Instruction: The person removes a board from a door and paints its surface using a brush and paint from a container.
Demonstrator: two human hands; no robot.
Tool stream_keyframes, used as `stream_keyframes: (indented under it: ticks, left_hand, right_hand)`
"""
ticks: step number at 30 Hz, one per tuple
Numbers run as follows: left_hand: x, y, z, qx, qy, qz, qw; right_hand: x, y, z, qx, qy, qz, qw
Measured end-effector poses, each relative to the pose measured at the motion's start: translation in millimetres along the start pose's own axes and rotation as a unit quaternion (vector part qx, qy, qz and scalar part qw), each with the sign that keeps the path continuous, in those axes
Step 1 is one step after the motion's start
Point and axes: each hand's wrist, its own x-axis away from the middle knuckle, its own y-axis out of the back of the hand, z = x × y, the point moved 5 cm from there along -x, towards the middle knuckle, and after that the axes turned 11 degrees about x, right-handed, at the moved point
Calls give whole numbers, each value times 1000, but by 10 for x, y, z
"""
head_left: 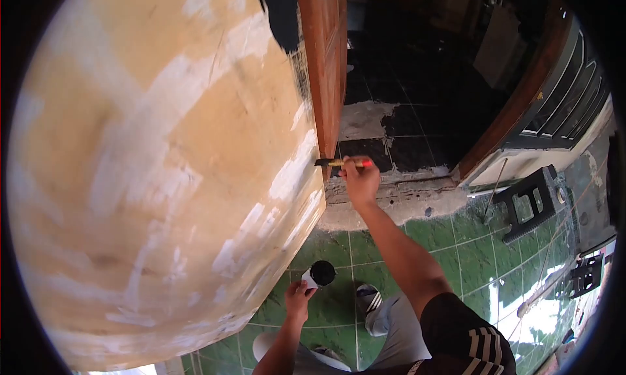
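My right hand (361,178) is closed around a paintbrush (336,163) with a yellow and red handle. Its dark bristles reach the edge of the yellow wall (222,127), right beside the brown wooden door frame (325,68). Lower down, my left hand (297,300) grips a small white cup (310,280), and black paint (323,272) fills its open top. Black paint covers a strip of the wall (282,16) higher up along the frame. White patches streak the rest of the wall.
Green floor tiles (430,235) lie under my feet. A worn concrete threshold (398,199) leads to a dark-tiled room (417,134). On the right are a black plastic stool-like piece (527,204), a thin stick (497,182) and a barred window (567,91).
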Motion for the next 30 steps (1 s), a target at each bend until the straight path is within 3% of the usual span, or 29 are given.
stream_keyframes:
  ticks: [3,5,8,10,12,15,17,20,22,23,25,28,30]
  left_hand:
    - [-199,236,348,-7,-3,14,1000]
    - [-268,363,524,-9,-3,18,1000]
    - [-319,429,615,-7,-5,15,1000]
    - [-269,480,692,-12,0,11,1000]
    - [-263,555,763,-22,7,13,1000]
    - [-275,646,842,-33,17,21,999]
    - [-307,718,896,-39,27,26,999]
    - [-364,785,937,-42,40,29,998]
    - [-390,790,918,-39,47,36,997]
    - [-419,794,920,-37,46,43,997]
    - [-497,819,956,-36,47,59,996]
    - [-575,815,968,-46,40,67,996]
    - [-579,791,953,-39,31,68,996]
  right_hand:
    - [-294,-82,571,7,127,15,992]
    - [-396,-163,1306,-142,174,37,974]
    - [-344,-122,2299,-296,178,58,937]
    - [-275,-129,2480,-325,173,65,928]
    - [-278,-242,2125,-294,146,98,940]
    - [-167,-261,903,-190,53,61,978]
    - [-146,-73,97,11,38,55,998]
    - [-152,70,-10,145,0,52,988]
    - [-113,-118,797,225,66,62,970]
    - [-310,-295,1004,160,126,63,977]
    - [-224,-468,2090,236,271,16,933]
    - [-155,-508,3011,-12,262,38,964]
    - [-126,-469,3213,-199,289,68,934]
